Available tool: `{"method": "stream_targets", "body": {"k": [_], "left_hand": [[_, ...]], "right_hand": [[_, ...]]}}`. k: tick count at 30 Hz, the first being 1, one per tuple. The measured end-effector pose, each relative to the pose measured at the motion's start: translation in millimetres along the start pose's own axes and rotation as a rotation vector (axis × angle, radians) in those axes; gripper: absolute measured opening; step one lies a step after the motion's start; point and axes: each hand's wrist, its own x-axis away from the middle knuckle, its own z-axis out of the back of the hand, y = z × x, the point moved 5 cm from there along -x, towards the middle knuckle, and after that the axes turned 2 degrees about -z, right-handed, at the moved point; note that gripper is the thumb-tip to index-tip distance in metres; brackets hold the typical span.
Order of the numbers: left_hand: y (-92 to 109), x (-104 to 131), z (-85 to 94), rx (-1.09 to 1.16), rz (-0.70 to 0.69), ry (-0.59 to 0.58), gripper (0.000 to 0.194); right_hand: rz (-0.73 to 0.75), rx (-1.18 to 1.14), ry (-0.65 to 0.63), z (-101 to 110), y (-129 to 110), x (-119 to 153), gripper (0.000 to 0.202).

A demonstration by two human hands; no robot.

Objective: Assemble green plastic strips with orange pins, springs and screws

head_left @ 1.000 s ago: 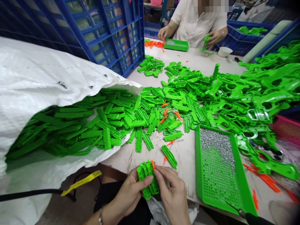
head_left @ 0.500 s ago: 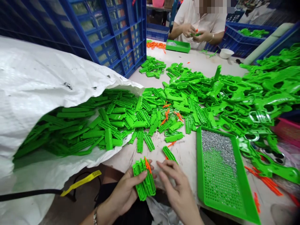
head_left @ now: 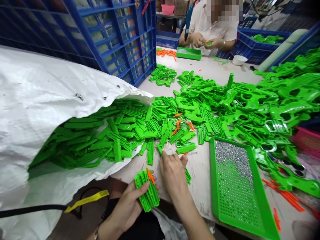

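Note:
My left hand [head_left: 128, 201], at the lower middle, is closed round a stack of slim, ribbed green plastic pieces [head_left: 146, 191]. An orange plastic part [head_left: 150, 176] lies along the top of that stack. Over the table, my right hand [head_left: 173, 171] is turned palm down with its fingers curled on a green plastic piece [head_left: 159, 149], of which only the tip shows. Another green piece [head_left: 188, 176] lies partly hidden beside my right hand. Ahead of my fingers spreads a pile of similar green pieces [head_left: 165, 131], with a few orange parts [head_left: 178, 125] and thin springs among them.
A white sack [head_left: 75, 80] on the left spills green pieces onto the table. On the right stand a green tray [head_left: 212, 176] of small metal parts and a heap of green toy-gun shells [head_left: 270, 110]. Blue crates [head_left: 117, 36] rise behind. A co-worker [head_left: 215, 30] sits opposite.
My right hand has moved forward and left, from beside the stack to a green piece on the table. My left hand has shifted slightly left with the stack.

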Motion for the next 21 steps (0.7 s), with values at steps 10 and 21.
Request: {"method": "stream_targets", "body": {"k": [10, 21], "left_hand": [[6, -5, 0.1, 0.020, -0.008, -0.021, 0.028], [3, -4, -3.6, 0.046, -0.034, -0.070, 0.026]], "right_hand": [[-0.010, -0.002, 0.185, -1, -3, 47, 0.030], [0.064, -0.382, 0.054, 19, 8, 68, 0.030]]}}
